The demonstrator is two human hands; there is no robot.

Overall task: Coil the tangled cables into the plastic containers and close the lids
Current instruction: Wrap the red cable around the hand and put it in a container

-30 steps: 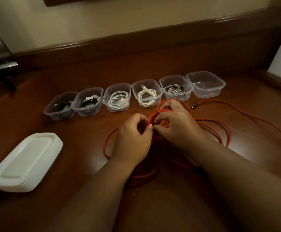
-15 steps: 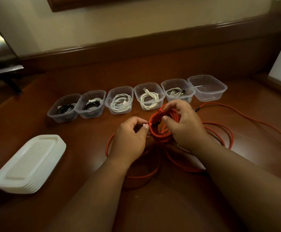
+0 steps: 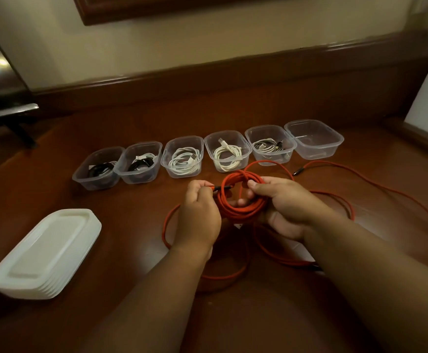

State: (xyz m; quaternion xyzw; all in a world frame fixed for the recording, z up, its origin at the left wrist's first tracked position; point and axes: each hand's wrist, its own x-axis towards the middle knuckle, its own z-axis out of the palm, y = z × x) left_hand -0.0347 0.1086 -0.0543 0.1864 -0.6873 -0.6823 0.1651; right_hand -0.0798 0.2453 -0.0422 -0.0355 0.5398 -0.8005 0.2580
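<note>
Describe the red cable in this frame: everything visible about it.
The red cable is long, thin and matte, possibly braided. Part is wound into a tight coil that the right hand grips, raised above the wooden table. The left hand pinches one end near its dark connector, beside the coil. The rest lies loose in wide loops on the table under both forearms and trails right; its other dark plug lies near the empty container.

1. Table (image 3: 131, 225) under both hands: polished reddish wood, pretty glossy.
2. Containers (image 3: 182, 156) beyond the fingers: clear, thin, smooth plastic.
3. Lids (image 3: 47, 253) off to the left hand's side: milky white plastic, matt-ish.
4. Red cable (image 3: 243, 210): matt, looks braided.
</note>
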